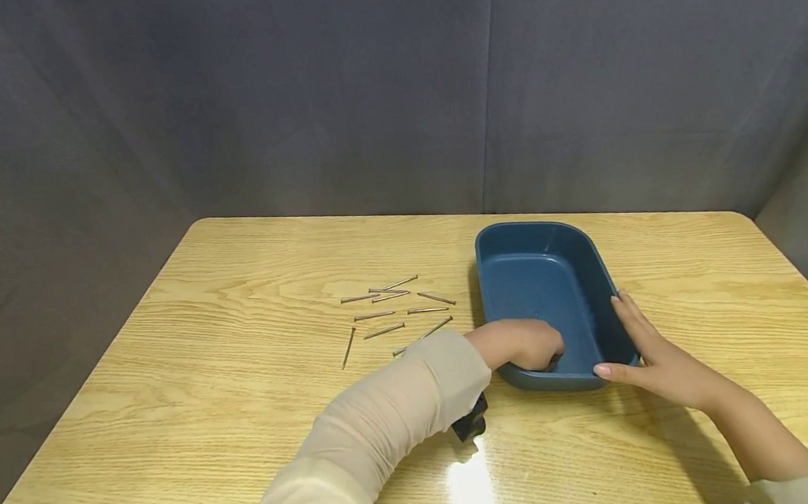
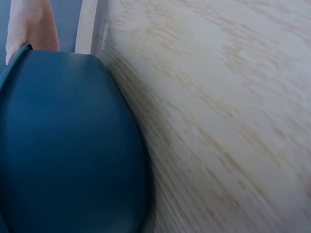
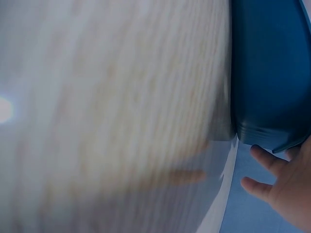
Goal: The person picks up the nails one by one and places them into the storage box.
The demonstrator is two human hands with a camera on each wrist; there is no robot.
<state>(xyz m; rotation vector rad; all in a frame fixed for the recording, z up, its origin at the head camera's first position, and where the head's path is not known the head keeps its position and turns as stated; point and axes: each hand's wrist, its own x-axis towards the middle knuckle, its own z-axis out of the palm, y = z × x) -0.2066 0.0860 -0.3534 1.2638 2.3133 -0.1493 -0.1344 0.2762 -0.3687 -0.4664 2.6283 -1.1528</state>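
Observation:
In the head view a deep blue plastic bin (image 1: 534,269) stands on the table. My left hand (image 1: 525,343) reaches over its near left rim, knuckles up and fingers bent down inside; the fingertips are hidden, so I cannot tell what they hold. At the bin's near right corner, my right hand (image 1: 658,362) rests with its thumb over the near rim and its straight fingers along the right side. The right wrist view shows that hand's spread fingers (image 3: 265,158) by the bin wall. Several metal nails (image 1: 375,316) lie scattered left of the bin.
The light wooden table (image 1: 224,314) has rounded far corners, with a dark grey curtain (image 1: 335,99) behind it. A black wrist device (image 1: 470,421) sits under the left sleeve (image 1: 381,412), which passes in front of the nearest nails. Glare marks the table's front.

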